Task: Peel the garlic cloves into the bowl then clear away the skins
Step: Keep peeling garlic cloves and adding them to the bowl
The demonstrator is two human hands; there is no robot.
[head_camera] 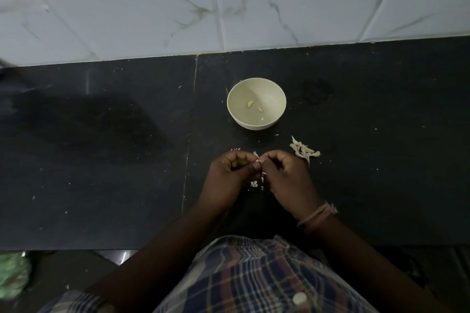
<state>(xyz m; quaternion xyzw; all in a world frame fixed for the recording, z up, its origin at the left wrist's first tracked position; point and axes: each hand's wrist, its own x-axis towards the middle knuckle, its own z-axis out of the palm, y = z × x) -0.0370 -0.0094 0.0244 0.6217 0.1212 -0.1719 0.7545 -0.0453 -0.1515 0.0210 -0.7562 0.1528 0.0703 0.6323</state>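
A cream bowl (256,89) stands on the black counter and holds three small peeled garlic cloves (250,103). Just in front of it, my left hand (229,175) and my right hand (284,175) meet fingertip to fingertip and pinch one garlic clove (257,159), whose white skin sticks up between the fingers. Most of that clove is hidden by my fingers. Bits of loose skin (254,184) lie on the counter under my hands. A small pile of unpeeled cloves (304,151) lies to the right of my right hand.
The black stone counter (101,160) runs back to a white marble-tiled wall (229,2). Tiny white flecks are scattered over the counter. Something green (12,277) sits below the counter's front edge at lower left.
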